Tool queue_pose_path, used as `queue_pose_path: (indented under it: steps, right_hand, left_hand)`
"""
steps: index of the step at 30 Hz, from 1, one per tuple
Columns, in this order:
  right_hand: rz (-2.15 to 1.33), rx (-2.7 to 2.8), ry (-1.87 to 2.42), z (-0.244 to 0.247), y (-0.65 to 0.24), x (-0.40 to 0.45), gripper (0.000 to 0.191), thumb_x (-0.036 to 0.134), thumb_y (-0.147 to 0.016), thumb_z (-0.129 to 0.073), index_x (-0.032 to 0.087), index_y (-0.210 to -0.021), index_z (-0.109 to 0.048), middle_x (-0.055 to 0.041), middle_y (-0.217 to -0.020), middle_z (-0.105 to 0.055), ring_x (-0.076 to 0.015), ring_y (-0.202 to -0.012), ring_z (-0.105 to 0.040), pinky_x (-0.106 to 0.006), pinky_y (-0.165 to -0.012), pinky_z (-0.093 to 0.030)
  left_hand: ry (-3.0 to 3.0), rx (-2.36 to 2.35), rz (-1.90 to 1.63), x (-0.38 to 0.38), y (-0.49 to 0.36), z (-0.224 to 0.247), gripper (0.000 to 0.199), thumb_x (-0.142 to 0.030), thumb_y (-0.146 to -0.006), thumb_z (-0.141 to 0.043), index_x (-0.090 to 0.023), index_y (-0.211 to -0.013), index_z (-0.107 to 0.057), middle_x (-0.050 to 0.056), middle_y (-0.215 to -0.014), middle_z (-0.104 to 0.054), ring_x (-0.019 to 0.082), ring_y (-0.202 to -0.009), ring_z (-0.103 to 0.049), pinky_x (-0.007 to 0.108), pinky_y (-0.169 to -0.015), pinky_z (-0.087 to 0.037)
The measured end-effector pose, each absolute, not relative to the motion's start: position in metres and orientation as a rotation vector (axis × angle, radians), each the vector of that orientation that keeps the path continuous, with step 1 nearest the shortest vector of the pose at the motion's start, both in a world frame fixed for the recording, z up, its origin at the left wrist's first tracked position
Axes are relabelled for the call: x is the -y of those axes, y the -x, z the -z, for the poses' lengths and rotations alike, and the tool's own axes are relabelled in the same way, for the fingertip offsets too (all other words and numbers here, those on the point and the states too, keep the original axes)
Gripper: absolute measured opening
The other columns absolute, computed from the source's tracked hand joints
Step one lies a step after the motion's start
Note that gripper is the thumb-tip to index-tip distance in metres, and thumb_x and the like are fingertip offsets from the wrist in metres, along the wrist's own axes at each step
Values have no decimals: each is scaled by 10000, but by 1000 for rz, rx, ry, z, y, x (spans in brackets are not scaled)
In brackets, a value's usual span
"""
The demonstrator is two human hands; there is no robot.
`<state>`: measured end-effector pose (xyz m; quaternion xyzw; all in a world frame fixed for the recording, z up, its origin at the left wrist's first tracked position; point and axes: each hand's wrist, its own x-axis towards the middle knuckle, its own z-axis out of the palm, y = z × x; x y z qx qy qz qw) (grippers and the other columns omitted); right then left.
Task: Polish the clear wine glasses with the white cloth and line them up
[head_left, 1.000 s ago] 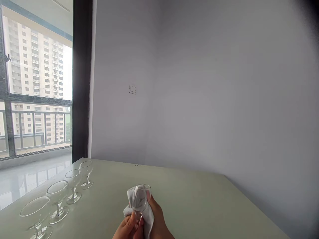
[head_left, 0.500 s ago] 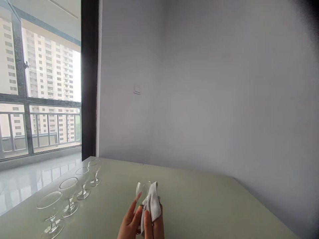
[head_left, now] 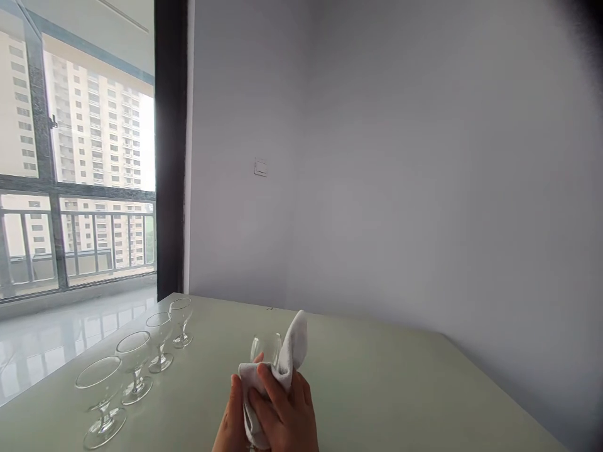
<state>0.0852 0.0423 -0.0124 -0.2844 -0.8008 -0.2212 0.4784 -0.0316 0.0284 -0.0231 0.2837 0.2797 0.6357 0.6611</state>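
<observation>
Near the table's front edge, a clear stemmed glass (head_left: 264, 346) is held upright between my hands; only its upper bowl shows plainly. A white cloth (head_left: 296, 342) is wrapped round the near side of the glass, and one fold sticks up on the right. My right hand (head_left: 287, 408) presses the cloth against the glass with its fingers curled over it. On the left, my left hand (head_left: 232, 417) grips the glass from behind the cloth, its thumb up and most of its fingers hidden. The stem and foot are largely covered.
Several stemmed glasses, the nearest one (head_left: 104, 402) included, stand upright in a row along the left side of the pale green table (head_left: 400, 389). Behind the table is a grey wall (head_left: 377, 188) with a light switch (head_left: 260, 167). A large window (head_left: 101, 238) is at the left.
My right hand has moved left across the front of the glass, bringing the cloth round it. The cloth now covers more of the glass's near side, and its loose fold stands higher.
</observation>
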Motion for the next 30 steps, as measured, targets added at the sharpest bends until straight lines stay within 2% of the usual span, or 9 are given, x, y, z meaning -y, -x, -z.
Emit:
queue_pose_path:
  steps: [4,9,12,14,18,20,22,26,30]
  right_hand:
    - [538,1909,664,10,-78,-43,227,274,-773,-557,318,-974,-655,38,-1070,-677,-237,-914,-590,-343,-730,-445]
    - [385,1815,597,27,-64,-46,101,271,-790,-542,276,-763,-640,50,-831,-714,-169,-684,-542,-289,-580,-389]
    - [47,1881,613,36,-64,-47,130,316,-739,-513,229,-661,-569,13,-709,-661,-178,-665,-501,-275,-571,-374]
    - [-289,1921,749,31,-70,-46,181,298,-748,-468,201,-601,-509,-4,-622,-577,-161,-626,-474,-261,-565,-366]
    - [-1095,1388,1069,1,-88,-47,318,377,-760,-453,216,-519,-324,70,-492,-263,-98,-479,-299,-232,-460,-273]
    - [-1269,1003,1049,-9,-93,-51,338,467,-730,-482,223,-551,-331,75,-516,-252,-96,-481,-303,-229,-459,-294]
    - [-1321,826,1008,-7,-92,-56,354,538,-709,-503,208,-605,-430,60,-541,-341,-114,-518,-380,-238,-496,-349]
    - [-1310,1060,1077,27,-73,-57,469,625,-642,-563,157,-649,-556,20,-563,-444,-145,-558,-455,-269,-534,-375]
    - [-1182,1314,1298,51,-64,-48,445,571,-699,-550,130,-751,-582,-43,-674,-544,-188,-656,-530,-312,-626,-392]
  left_hand:
    - [-543,-552,-1424,-23,30,1,699,-639,-792,-362,-267,-1380,-286,62,-1010,-680,233,-960,-606,373,-918,-403]
    - [-597,-641,-1494,-21,29,3,661,-661,-761,-400,-291,-1308,-410,20,-874,-660,184,-799,-604,286,-757,-452]
    - [-646,-689,-1529,-25,29,9,620,-663,-746,-427,-272,-1221,-506,-10,-717,-601,148,-668,-560,254,-657,-442]
    - [-696,-790,-1564,-27,28,11,584,-635,-696,-535,-255,-1139,-561,-41,-627,-540,119,-582,-504,221,-573,-412]
    - [-732,-938,-1547,-33,30,16,499,-508,-638,-686,-257,-1057,-587,-82,-544,-459,71,-472,-413,175,-461,-324]
    - [-692,-901,-1535,-36,31,20,474,-504,-643,-687,-242,-1029,-600,-64,-573,-499,75,-493,-447,182,-484,-360]
    - [-615,-875,-1516,-38,31,24,474,-500,-631,-701,-222,-1005,-620,-14,-695,-588,106,-596,-534,212,-564,-432]
    - [-588,-796,-1440,-39,36,27,456,-449,-655,-702,-234,-1050,-628,48,-943,-658,197,-817,-613,279,-680,-485]
    - [-636,-773,-1446,-41,44,28,399,-422,-661,-704,-233,-1011,-668,38,-1042,-665,211,-919,-600,250,-716,-480]
